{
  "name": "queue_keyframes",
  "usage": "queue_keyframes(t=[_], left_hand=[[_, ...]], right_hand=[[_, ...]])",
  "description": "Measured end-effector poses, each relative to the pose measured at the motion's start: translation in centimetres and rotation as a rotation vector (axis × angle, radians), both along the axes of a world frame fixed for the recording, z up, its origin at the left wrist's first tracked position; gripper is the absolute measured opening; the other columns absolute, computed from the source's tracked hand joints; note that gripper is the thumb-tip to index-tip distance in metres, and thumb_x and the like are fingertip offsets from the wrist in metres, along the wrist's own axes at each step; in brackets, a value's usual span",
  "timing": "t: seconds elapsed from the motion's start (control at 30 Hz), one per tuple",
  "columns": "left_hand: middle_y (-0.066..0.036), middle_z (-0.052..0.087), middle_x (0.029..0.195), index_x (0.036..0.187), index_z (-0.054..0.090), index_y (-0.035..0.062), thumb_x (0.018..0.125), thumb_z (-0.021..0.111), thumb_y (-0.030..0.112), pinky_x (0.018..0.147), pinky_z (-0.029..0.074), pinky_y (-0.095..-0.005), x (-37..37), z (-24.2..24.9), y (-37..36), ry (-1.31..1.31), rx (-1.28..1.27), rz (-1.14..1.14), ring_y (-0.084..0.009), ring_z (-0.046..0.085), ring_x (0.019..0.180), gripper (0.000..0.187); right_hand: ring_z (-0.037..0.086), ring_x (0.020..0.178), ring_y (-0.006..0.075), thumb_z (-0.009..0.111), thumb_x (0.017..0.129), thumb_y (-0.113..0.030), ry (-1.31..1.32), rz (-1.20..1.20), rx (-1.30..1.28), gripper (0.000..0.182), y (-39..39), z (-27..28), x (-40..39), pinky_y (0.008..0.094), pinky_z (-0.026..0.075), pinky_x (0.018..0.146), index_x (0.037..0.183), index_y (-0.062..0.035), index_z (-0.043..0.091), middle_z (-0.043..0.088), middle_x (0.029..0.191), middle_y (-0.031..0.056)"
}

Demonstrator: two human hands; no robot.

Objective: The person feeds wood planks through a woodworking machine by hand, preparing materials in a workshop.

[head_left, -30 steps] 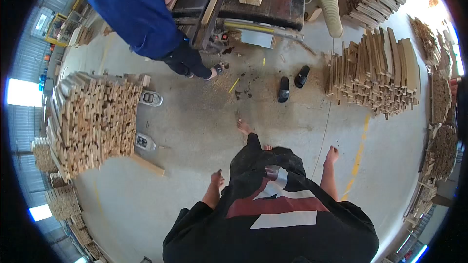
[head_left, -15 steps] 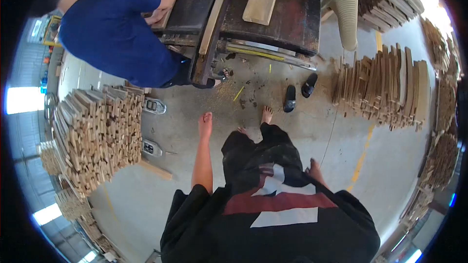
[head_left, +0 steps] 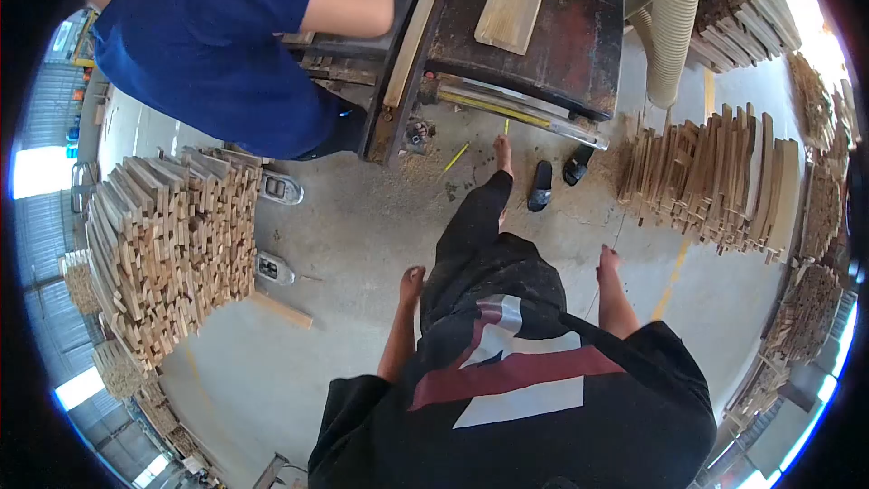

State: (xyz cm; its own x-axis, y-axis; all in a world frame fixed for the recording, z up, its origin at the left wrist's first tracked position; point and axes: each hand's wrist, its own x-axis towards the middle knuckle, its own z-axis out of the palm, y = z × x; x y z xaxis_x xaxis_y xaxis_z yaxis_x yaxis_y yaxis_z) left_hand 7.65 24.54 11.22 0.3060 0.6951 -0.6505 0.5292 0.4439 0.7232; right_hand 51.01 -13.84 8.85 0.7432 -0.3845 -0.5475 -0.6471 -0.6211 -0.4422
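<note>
My left hand [head_left: 412, 282] hangs low beside my dark shorts, over the concrete floor; its fingers are too small to make out. On the other side, my right hand [head_left: 608, 259] is held out from my body above the floor, and its fingers are also unclear. Neither hand touches a machine or wood. In front of me a wide board [head_left: 516, 4] lies on the dark machine table [head_left: 570, 45]. A narrow wood strip [head_left: 418, 32] rests along the rail to its left. One bare foot [head_left: 503, 156] is forward, near black sandals [head_left: 540, 186].
A co-worker in a blue shirt [head_left: 204, 41] leans over the machine at upper left. Stacked wood [head_left: 172, 254] stands on a pallet jack [head_left: 276, 268] at left, another stack [head_left: 711, 177] at right. A ribbed hose [head_left: 674, 27] hangs near the table.
My left hand has dropped back toward my body, while my right hand has swung forward. One foot has stepped forward. The co-worker's arm is now bent, with the elbow nearer the rail.
</note>
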Motion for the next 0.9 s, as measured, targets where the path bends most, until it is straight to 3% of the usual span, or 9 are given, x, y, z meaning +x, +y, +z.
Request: queue_keyframes(t=[0.07, 0.17, 0.23, 0.3, 0.47, 0.63, 0.77, 0.83, 0.9], left_hand=[[-0.009, 0.070, 0.093, 0.117, 0.065, -0.0008, 0.095, 0.069, 0.040, 0.066, 0.053, -0.0357, -4.9, -0.6, -1.7, 0.072, 0.087, -0.089, -0.0226, 0.067, 0.081, 0.047], [-0.007, 0.066, 0.091, 0.115, 0.064, 0.0022, 0.095, 0.066, 0.046, 0.065, 0.052, -0.0414, -10.5, 0.9, -3.1, 0.211, -0.168, 0.059, -0.0250, 0.068, 0.081, 0.048], [-0.007, 0.062, 0.087, 0.114, 0.063, 0.0071, 0.095, 0.064, 0.051, 0.063, 0.050, -0.0447, -13.7, 0.5, -1.7, 0.446, -0.511, 0.158, -0.0262, 0.068, 0.079, 0.048], [-0.009, 0.063, 0.091, 0.115, 0.063, 0.0103, 0.095, 0.063, 0.052, 0.063, 0.050, -0.0451, -15.0, 0.0, 0.6, 0.525, -0.593, 0.223, -0.0275, 0.068, 0.079, 0.047], [-0.003, 0.060, 0.089, 0.116, 0.060, 0.0117, 0.092, 0.068, 0.052, 0.062, 0.048, -0.0421, -10.7, 2.7, 10.3, 0.408, -0.251, 0.303, -0.0210, 0.064, 0.079, 0.047], [0.000, 0.061, 0.099, 0.124, 0.059, 0.0156, 0.092, 0.070, 0.051, 0.070, 0.048, -0.0368, -7.9, 2.7, 20.9, 0.166, -0.140, 0.179, -0.0149, 0.064, 0.086, 0.049], [-0.001, 0.063, 0.091, 0.120, 0.061, 0.0093, 0.096, 0.069, 0.038, 0.054, 0.040, -0.0286, -7.2, -0.4, 27.0, -0.033, 0.009, 0.162, -0.0117, 0.059, 0.068, 0.038], [-0.001, 0.063, 0.091, 0.119, 0.061, 0.0104, 0.096, 0.068, 0.038, 0.055, 0.041, -0.0284, -5.0, 2.5, 28.6, 0.078, -0.093, 0.235, -0.0120, 0.059, 0.068, 0.037], [0.000, 0.062, 0.092, 0.119, 0.060, 0.0110, 0.096, 0.068, 0.039, 0.055, 0.041, -0.0286, -4.0, 2.4, 29.6, 0.061, -0.120, 0.253, -0.0121, 0.060, 0.070, 0.037]], right_hand=[[0.061, 0.084, 0.0251, 0.071, 0.087, -0.042, 0.200, -0.221, 0.091, 0.051, 0.0, -4.1, -1.4, 0.0488, 0.048, 0.077, 0.126, -0.0096, 0.064, 0.069, 0.102, 0.0082], [0.060, 0.083, 0.0269, 0.071, 0.087, -0.044, 0.101, -0.037, 0.058, 0.052, 0.2, -10.1, -4.0, 0.0530, 0.048, 0.078, 0.128, -0.0138, 0.061, 0.067, 0.100, 0.0065], [0.063, 0.085, 0.0280, 0.071, 0.087, -0.041, 0.055, -0.044, 0.084, 0.049, 5.0, -3.1, -6.2, 0.0485, 0.049, 0.083, 0.125, -0.0109, 0.066, 0.069, 0.099, 0.0073], [0.067, 0.112, 0.0377, 0.074, 0.083, -0.036, -0.039, 0.225, -0.009, 0.042, 6.9, 0.2, -7.2, 0.0456, 0.052, 0.096, 0.110, -0.0031, 0.076, 0.073, 0.114, 0.0227], [0.066, 0.110, 0.0406, 0.072, 0.083, -0.032, 0.099, 0.029, -0.013, 0.042, 4.8, -3.9, -11.2, 0.0449, 0.051, 0.098, 0.113, -0.0027, 0.074, 0.072, 0.113, 0.0235], [0.069, 0.105, 0.0411, 0.070, 0.083, -0.032, 0.199, -0.336, 0.047, 0.048, 11.2, 3.8, -15.8, 0.0460, 0.053, 0.095, 0.118, 0.0001, 0.071, 0.072, 0.117, 0.0226], [0.065, 0.119, 0.0390, 0.067, 0.080, -0.045, 0.380, 0.157, -0.210, 0.058, 12.9, 4.3, -20.2, 0.0453, 0.048, 0.104, 0.120, -0.0029, 0.073, 0.068, 0.126, 0.0245], [0.063, 0.120, 0.0399, 0.065, 0.080, -0.046, 0.339, 0.450, -0.182, 0.058, 7.7, -6.2, -23.1, 0.0466, 0.047, 0.104, 0.117, -0.0018, 0.073, 0.068, 0.125, 0.0248], [0.064, 0.119, 0.0401, 0.065, 0.080, -0.046, 0.395, 0.614, -0.214, 0.058, 9.4, -4.3, -23.1, 0.0466, 0.047, 0.104, 0.117, -0.0018, 0.073, 0.069, 0.125, 0.0246]])
